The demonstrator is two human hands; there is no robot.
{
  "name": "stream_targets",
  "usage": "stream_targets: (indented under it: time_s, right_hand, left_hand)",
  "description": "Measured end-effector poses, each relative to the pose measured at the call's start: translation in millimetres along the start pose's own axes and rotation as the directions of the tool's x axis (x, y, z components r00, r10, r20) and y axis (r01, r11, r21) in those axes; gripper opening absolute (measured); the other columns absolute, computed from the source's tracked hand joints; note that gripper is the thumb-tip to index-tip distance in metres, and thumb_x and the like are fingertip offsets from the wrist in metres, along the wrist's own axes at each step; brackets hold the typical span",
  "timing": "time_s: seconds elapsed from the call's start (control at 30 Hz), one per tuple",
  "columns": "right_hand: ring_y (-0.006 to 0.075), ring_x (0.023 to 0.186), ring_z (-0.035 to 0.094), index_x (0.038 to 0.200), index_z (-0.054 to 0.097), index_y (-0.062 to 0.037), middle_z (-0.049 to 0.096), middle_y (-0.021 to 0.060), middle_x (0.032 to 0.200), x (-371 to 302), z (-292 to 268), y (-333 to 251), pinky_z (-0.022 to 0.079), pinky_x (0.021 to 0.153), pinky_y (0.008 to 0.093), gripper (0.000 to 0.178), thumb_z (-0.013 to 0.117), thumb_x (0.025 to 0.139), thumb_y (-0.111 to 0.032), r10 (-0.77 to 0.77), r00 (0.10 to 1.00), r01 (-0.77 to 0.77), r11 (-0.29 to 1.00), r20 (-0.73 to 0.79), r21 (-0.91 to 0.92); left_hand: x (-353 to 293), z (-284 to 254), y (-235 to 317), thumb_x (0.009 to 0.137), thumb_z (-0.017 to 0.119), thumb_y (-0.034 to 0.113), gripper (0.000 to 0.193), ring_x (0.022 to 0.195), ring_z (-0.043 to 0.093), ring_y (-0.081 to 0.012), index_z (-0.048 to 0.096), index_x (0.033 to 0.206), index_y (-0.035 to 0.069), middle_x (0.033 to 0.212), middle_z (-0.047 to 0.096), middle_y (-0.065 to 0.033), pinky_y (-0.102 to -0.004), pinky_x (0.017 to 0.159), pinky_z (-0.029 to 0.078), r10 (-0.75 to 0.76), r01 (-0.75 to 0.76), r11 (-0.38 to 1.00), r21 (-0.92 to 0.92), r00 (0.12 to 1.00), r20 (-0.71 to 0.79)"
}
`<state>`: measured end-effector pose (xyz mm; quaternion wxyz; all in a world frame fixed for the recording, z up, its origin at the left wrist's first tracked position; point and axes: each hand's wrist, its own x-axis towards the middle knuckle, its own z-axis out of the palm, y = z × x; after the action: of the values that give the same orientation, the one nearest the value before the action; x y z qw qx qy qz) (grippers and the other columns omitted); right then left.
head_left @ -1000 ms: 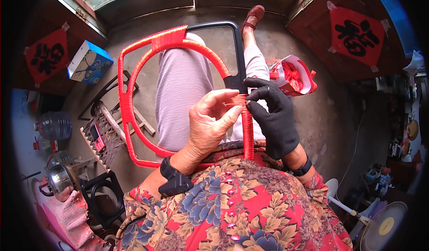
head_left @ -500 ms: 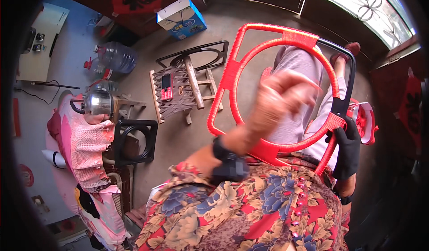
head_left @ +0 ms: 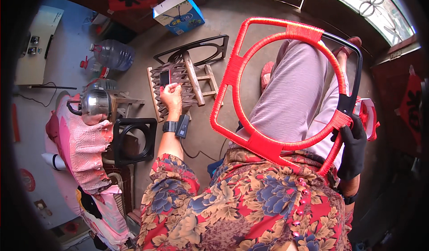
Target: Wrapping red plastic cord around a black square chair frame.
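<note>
A rounded-square frame with an inner ring [head_left: 264, 147] rests on my lap, tilted. Red cord is wound tightly over most of it; its upper right corner shows bare black. My right hand [head_left: 353, 150], in a black glove, is closed round its lower right side, where cord runs beside the fingers. Off to the left, my bare left hand [head_left: 171, 97] is over a low wooden stool with a woven strap seat [head_left: 191, 81]. Its fingers are pinched together beside a red mobile phone [head_left: 165, 77], partly covering it. What lies between the fingertips is too small to make out.
Behind the stool leans a black frame [head_left: 214, 50]; another black frame [head_left: 135, 141] stands left of it. A steel kettle [head_left: 96, 102], large plastic bottles [head_left: 114, 54] and pink cloth [head_left: 89, 143] are at the left. A blue and white box [head_left: 179, 14] sits at the back.
My left hand has swung from above the red frame leftward and down to the stool. The red frame has shifted slightly, still in my right hand.
</note>
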<state>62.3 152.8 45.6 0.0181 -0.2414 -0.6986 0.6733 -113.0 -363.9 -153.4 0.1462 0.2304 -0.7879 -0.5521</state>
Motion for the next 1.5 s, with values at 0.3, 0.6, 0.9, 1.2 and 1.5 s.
stream_targets:
  time_s: [0.3,0.6,0.9,1.2,1.5]
  right_hand:
    - [0.0158,0.069,0.063,0.118,0.055,0.0013,0.064,0.0079,0.088,-3.9,-1.3,0.7,0.053,0.061,0.0284,0.030,0.057,0.088,-0.004,0.022,0.999,-0.020,0.997,-0.034,0.070]
    - [0.0113,0.073,0.062,0.115,0.056,0.0020,0.065,0.0064,0.088,-1.6,8.2,-15.6,0.052,0.067,0.0255,0.029,0.061,0.087,-0.003,0.050,0.997,-0.057,0.991,0.059,0.125]
    - [0.0111,0.077,0.061,0.112,0.058,0.0012,0.063,0.0056,0.084,3.9,-20.6,-6.6,0.050,0.071,0.0246,0.024,0.050,0.096,-0.015,-0.075,0.981,0.050,0.989,0.180,0.142]
    - [0.0211,0.074,0.064,0.095,0.067,-0.0036,0.065,0.0103,0.084,22.4,-28.6,32.2,0.050,0.068,0.0299,0.016,0.067,0.078,-0.003,-0.559,0.829,0.468,0.711,-0.018,-0.525]
    - [0.0092,0.070,0.060,0.097,0.068,-0.0009,0.067,0.0042,0.083,31.0,-29.2,32.7,0.048,0.065,0.0236,0.016,0.063,0.088,-0.013,-0.162,0.970,0.139,0.981,-0.181,-0.134]
  left_hand:
    - [-10.5,-9.4,-25.0,0.080,0.070,0.006,0.025,0.061,0.054,-0.0051,0.065,0.104,0.001,0.081,0.065,-0.0010,-0.0198,0.049,0.042,0.105,-0.103,0.993,0.053,0.994,-0.034]
    - [-67.5,48.2,171.3,0.090,0.065,0.014,0.016,0.054,0.051,-0.0048,0.063,0.103,0.004,0.073,0.059,0.0000,-0.0184,0.046,0.043,0.184,-0.065,0.924,-0.377,0.939,0.290]
    - [-260.7,188.2,261.1,0.098,0.052,0.019,0.016,0.074,0.066,-0.0163,0.057,0.103,0.005,0.089,0.066,-0.0081,-0.0285,0.064,0.055,-0.030,0.718,0.677,-0.160,0.244,0.969]
    - [-283.4,202.8,255.7,0.099,0.049,0.025,0.027,0.081,0.064,-0.0111,0.058,0.109,0.002,0.097,0.065,-0.0064,-0.0252,0.066,0.055,-0.030,0.772,0.623,-0.122,0.180,0.983]
    - [-281.8,207.8,241.0,0.101,0.042,0.030,0.035,0.082,0.060,-0.0088,0.052,0.119,0.002,0.108,0.061,-0.0050,-0.0223,0.062,0.052,-0.022,0.622,0.771,-0.136,0.240,0.970]
